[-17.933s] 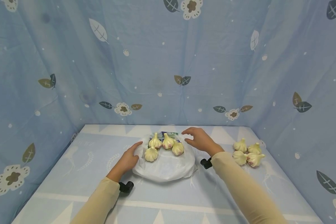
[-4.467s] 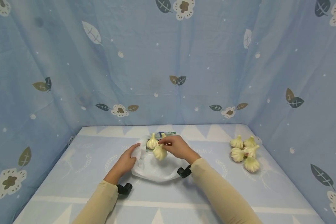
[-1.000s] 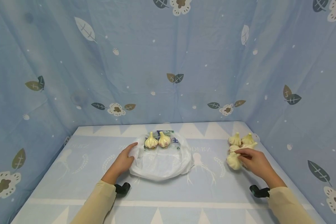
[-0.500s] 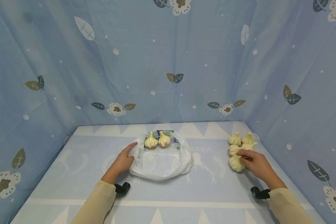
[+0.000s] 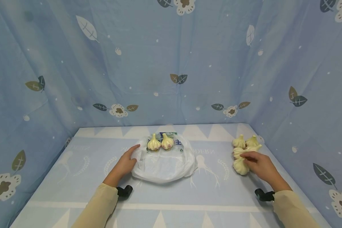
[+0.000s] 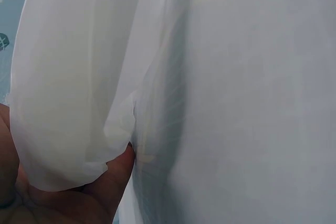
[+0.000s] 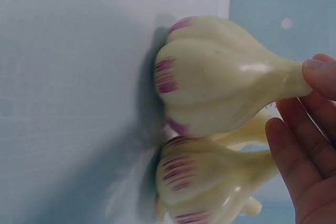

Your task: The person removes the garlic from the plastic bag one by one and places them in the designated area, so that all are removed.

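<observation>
My left hand (image 5: 124, 165) holds the left rim of a crumpled white plastic bag (image 5: 162, 172); in the left wrist view a flap of the bag (image 6: 63, 103) hangs between thumb and fingers. Inside, at the back, two garlic bulbs (image 5: 167, 141) sit side by side, stems up. On the right my right hand (image 5: 262, 166) pinches the stem of a pale garlic bulb (image 7: 215, 77) with purple streaks. That bulb is at the near end of a cluster of several garlic bulbs (image 5: 239, 141). Part of the cluster is hidden behind the hand.
The table (image 5: 159, 215) wears a pale blue and white patterned cover. Behind it and along both sides hangs a blue floral curtain (image 5: 148, 63). A black wrist mount (image 5: 124, 192) shows beneath each forearm.
Since the earliest frame, bulbs in the bag have gone from several to two, and the right cluster has grown. Over the last second the pinched bulb shifted slightly nearer and right; the left hand stayed.
</observation>
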A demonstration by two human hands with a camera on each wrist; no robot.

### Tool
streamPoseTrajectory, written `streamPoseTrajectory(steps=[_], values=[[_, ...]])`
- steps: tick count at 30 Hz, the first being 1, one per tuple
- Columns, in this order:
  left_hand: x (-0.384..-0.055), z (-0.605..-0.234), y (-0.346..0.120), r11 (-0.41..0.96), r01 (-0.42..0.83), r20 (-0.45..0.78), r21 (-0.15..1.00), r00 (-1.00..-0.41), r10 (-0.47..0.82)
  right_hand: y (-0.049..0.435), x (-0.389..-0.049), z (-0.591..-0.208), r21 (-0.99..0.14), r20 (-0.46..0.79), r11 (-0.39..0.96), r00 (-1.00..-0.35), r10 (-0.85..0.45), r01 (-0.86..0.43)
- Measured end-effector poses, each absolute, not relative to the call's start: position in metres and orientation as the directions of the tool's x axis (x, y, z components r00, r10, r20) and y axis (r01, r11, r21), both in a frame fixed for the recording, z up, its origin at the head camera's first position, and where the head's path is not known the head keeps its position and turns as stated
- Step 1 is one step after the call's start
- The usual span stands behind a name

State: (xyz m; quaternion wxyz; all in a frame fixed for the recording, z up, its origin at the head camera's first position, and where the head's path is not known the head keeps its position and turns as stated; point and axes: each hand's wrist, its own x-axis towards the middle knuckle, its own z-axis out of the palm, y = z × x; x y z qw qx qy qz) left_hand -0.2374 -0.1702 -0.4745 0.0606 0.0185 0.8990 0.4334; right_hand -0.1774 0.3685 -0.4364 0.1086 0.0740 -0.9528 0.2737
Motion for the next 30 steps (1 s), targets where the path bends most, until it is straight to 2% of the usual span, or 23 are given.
streamPoseTrajectory(steps=[10,21,30], values=[[-0.236,-0.475,-0.171,0.621,-0.021,-0.096,0.783,-0.991,0.089,0.357,-0.187,-0.424,-0.486,0.294,0.832,-0.947,-0.13,-0.266],[-0.236,-0.473,-0.17,0.626,-0.03,-0.103,0.779,-0.992,0.08,0.328,-0.205,-0.414,-0.529,0.299,0.78,-0.934,-0.198,-0.335],[-0.235,-0.47,-0.168,0.625,-0.042,-0.107,0.78,-0.992,0.066,0.299,-0.226,-0.405,-0.482,0.354,0.759,-0.89,-0.288,-0.438]])
